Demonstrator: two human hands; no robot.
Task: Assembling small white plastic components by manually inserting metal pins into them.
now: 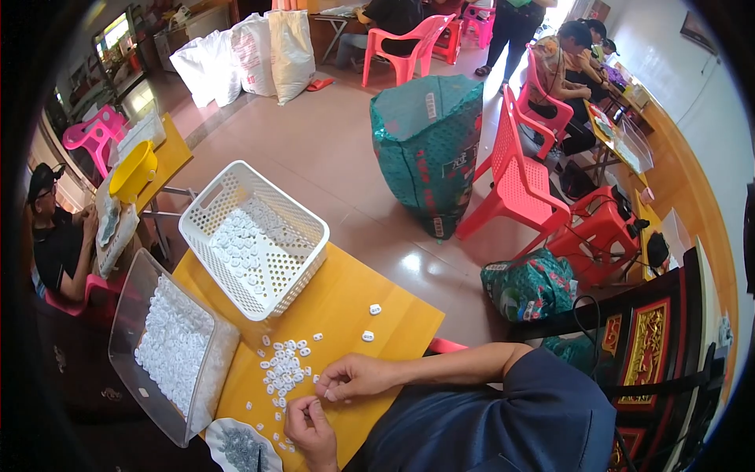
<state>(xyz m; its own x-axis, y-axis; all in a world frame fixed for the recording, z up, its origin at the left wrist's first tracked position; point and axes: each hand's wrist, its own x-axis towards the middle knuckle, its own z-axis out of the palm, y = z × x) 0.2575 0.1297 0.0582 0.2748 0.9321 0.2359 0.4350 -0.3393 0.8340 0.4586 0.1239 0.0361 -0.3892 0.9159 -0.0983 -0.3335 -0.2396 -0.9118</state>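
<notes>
Beyond my table, a big green woven sack stands open on the tiled floor. Red plastic chairs sit just beside it. White sacks lean together far back. On my left, a yellow bowl rests on another table, where a seated person works.

Small white plastic pieces lie loose in a flat cluster on the yellow bench, at about nine o'clock from the hands. A few strays sit apart at twelve o'clock, two of them well off toward the bench's far edge.
</notes>
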